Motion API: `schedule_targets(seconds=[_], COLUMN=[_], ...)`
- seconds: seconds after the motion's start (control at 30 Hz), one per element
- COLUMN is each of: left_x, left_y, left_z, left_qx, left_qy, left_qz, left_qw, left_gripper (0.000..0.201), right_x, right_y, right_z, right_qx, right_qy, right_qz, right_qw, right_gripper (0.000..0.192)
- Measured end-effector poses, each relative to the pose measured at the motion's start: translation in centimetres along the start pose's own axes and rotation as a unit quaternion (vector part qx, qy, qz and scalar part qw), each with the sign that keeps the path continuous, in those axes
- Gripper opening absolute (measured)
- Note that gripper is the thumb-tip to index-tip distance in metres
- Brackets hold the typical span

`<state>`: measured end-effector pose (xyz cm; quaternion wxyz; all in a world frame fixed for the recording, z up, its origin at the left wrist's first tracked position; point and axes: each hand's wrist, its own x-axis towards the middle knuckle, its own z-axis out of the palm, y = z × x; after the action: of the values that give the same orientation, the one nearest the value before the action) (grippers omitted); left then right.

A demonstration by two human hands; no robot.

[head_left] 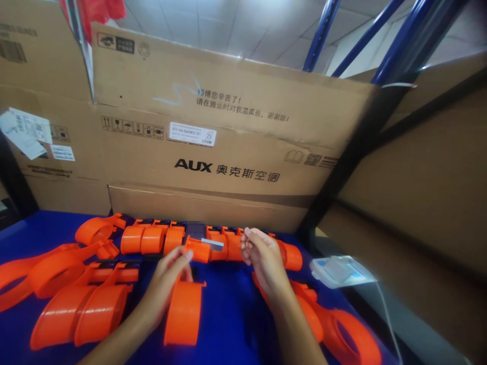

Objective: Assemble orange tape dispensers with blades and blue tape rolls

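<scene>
1. The left hand [169,284] gripped a curved orange plastic tape-dispenser body [184,312] that stood on the blue table [228,324].
2. The right hand [262,258] was loosely curled, fingertips pinched near a small grey metal blade strip [212,243]; whether they touched it could not be told.
3. A row of orange plastic dispenser parts [152,238] lay just behind both hands, against a brown cardboard box [228,167].
4. A white packet [338,271] lay to the right.
</scene>
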<state>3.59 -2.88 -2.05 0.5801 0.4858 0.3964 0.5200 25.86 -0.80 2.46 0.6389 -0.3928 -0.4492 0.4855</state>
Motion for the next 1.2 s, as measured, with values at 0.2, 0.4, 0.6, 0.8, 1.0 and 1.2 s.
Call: schedule_targets(seconds=[0.2, 0.4, 0.6, 0.8, 1.0, 1.2], left_x=[-0.1, 0.0, -0.4, -0.8, -0.9, -0.8], left_y=[-0.4, -0.9, -0.1, 0.6, 0.7, 0.9], left_z=[0.5, 0.3, 0.4, 0.6, 0.5, 0.6], left_qx=[0.008, 0.024, 0.05, 0.065, 0.097, 0.071], left_qy=[-0.029, -0.043, -0.03, -0.05, -0.09, -0.068], left_qz=[0.012, 0.005, 0.025, 0.025, 0.028, 0.016], left_qw=[0.999, 0.999, 0.998, 0.996, 0.991, 0.995], left_gripper=[0.034, 0.036, 0.035, 0.036, 0.037, 0.036], right_x=[-0.7, -0.9, -1.2, -1.6, -2.0, -2.1], right_y=[0.6, 1.0, 1.0, 1.1, 1.4, 1.2], right_z=[0.8, 1.5, 1.9, 2.3, 2.9, 3.1], right_qx=[0.026, 0.066, 0.068, 0.047, 0.029, 0.033], right_qy=[-0.095, -0.105, -0.098, -0.106, -0.12, -0.134], right_qz=[0.067, 0.063, 0.061, 0.062, 0.065, 0.06], right_qw=[0.993, 0.99, 0.991, 0.991, 0.99, 0.989], right_gripper=[0.031, 0.034, 0.032, 0.034, 0.035, 0.033])
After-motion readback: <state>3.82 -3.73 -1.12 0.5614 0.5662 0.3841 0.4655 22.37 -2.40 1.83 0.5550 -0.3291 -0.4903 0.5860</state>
